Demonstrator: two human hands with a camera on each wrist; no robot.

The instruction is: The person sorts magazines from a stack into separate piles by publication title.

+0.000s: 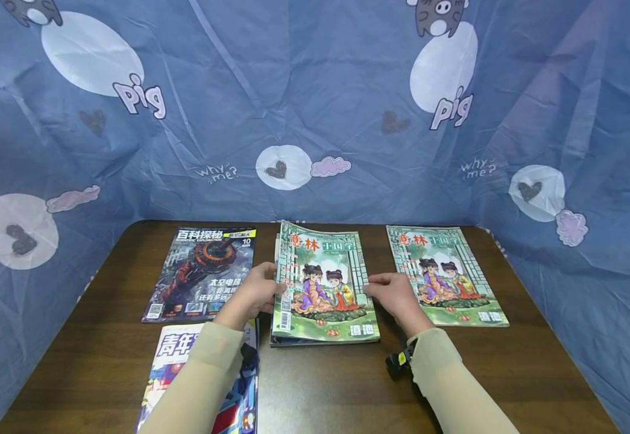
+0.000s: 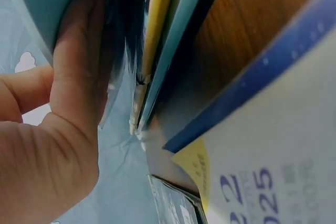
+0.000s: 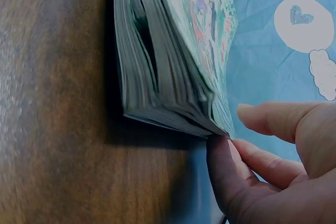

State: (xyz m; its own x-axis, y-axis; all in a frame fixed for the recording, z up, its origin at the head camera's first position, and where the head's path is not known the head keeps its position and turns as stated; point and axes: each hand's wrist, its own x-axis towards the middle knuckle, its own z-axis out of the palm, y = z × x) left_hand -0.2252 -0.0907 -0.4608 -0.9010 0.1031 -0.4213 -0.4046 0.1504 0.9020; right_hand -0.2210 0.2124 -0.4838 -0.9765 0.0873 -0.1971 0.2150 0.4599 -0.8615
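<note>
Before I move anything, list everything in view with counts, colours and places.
Centre 意林 magazine: one, mostly green, between the two hands
Stack underneath: count unclear, yellow and teal edges, beneath the centre magazine
Right-hand 意林 magazine: one, mostly green, right side of the table
百科探秘 magazine: one, dark with orange, back left
青年 magazine: one, white and multicoloured, front left, partly hidden
Table: one, brown wood grain, under the magazines
Printed backdrop: count unclear, blue, behind and beside the table
Wrist devices: two, black, one per wrist
Sleeves: two, beige, on the forearms
Left hand: one, bare, gripping the centre magazine's left edge
Right hand: one, bare, pinching its right edge
</note>
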